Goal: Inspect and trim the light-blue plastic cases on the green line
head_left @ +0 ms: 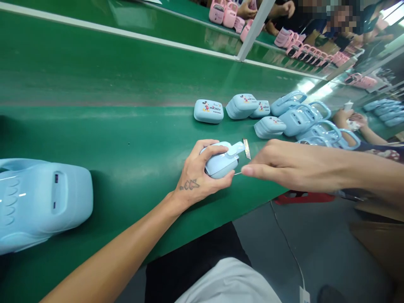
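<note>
My left hand (197,172) is wrapped around a small light-blue plastic case (221,165) on the green bench, with a raised blue tab (236,149) at its right end. Fingers lie over the top and the thumb presses the lower side. From the right comes my right hand (277,164), closed, its thumb pointing at the case. A thin metal rod (238,173) runs from its thumb tip to the case beside my left thumb; the rest is hidden in the fist. Just beyond the case lies a small shiny strip (246,149).
Blue cases with Mickey prints (208,111) stand behind my hands, several stacked. Blue housings with loop handles (298,120) crowd the right; a large blue housing (72,189) lies left. Other people's hands (355,120) work at right. Pink housings (229,14) line the far bench.
</note>
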A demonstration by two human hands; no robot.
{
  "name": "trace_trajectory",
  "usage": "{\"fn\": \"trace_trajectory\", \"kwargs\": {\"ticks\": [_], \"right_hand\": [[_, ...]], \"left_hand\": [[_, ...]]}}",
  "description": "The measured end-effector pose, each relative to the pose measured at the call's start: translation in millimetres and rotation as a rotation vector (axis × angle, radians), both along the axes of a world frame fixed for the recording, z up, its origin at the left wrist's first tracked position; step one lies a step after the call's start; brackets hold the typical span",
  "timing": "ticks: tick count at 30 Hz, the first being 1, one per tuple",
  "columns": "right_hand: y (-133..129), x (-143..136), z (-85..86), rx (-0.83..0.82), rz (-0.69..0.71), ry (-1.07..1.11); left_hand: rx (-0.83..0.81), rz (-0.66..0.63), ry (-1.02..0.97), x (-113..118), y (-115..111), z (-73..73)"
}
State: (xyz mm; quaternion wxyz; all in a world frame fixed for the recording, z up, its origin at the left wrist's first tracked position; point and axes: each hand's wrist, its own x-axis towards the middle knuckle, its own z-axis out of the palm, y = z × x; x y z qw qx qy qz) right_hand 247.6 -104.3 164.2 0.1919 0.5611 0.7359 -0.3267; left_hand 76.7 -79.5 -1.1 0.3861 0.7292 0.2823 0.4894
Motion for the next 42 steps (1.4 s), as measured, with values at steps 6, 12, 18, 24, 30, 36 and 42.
{"fn": "trace_trajectory", "kwargs": {"ticks": [6,12,18,24,30,36,42], "right_hand": [[-23.2,31.2,-13.3,0.096,-0.256,0.212],[-37.5,49.7,-44.8,0.127,-0.442,0.444],[-49.3,51.1,-86.7,0.168,-0.798,0.879],[-59.1,31.5,-101.6,0.301,-1.142,1.175],[-75.5,25.5,-109.5,0.405,-1.055,1.351],[-73.3,13.9,-115.9,0.663,-0.909,1.340],[-70.3,-4.0,-101.9,1.065,-0.925,1.195]], "left_hand": [[-0.034,-0.003,0.007,-0.5,-2.5,5.8],[-0.021,0.017,0.012,-1.0,-0.8,5.3],[-0.003,0.040,0.014,0.0,-1.4,4.5],[0.034,0.041,0.097,-6.2,-1.2,8.5],[0.190,-0.127,0.184,-14.3,1.7,15.1],[0.178,-0.081,0.062,-6.8,0.2,5.9],[0.159,-0.283,0.204,-16.8,10.6,18.2]]}}
